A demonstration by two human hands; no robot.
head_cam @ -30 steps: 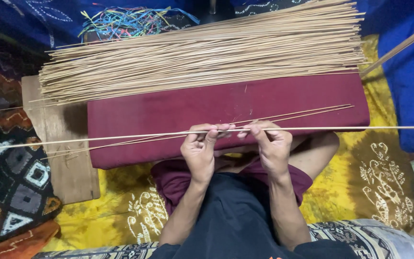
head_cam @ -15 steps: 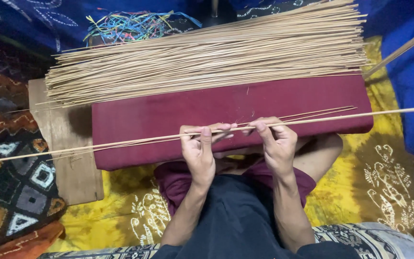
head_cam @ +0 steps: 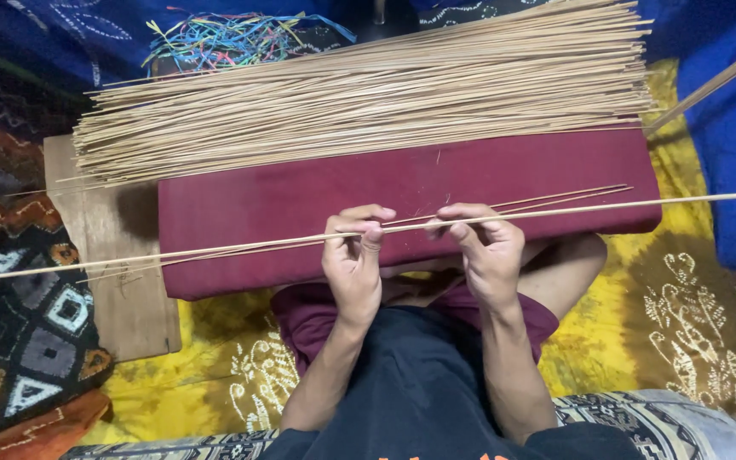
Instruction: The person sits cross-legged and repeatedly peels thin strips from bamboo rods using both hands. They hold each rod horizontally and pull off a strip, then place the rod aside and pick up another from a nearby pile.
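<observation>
My left hand (head_cam: 353,260) and my right hand (head_cam: 485,249) pinch one long thin cane stick (head_cam: 606,204) that runs across the whole view, slightly higher at its right end. Both hands rest over the near edge of a maroon cloth-covered board (head_cam: 257,200) on my lap. Two more thin sticks (head_cam: 555,198) lie on the cloth just beyond my right hand. A big pile of the same pale sticks (head_cam: 368,94) lies along the far side of the maroon board.
A wooden plank (head_cam: 108,255) sticks out under the board at left. Coloured strings (head_cam: 232,38) lie behind the pile. Yellow patterned cloth (head_cam: 675,315) covers the floor, blue cloth (head_cam: 726,153) at right, a patterned mat (head_cam: 19,324) at left.
The long stick has tilted, its right end rising and its left end dropping, and has slid a little between my fingers. My hands stay in about the same place.
</observation>
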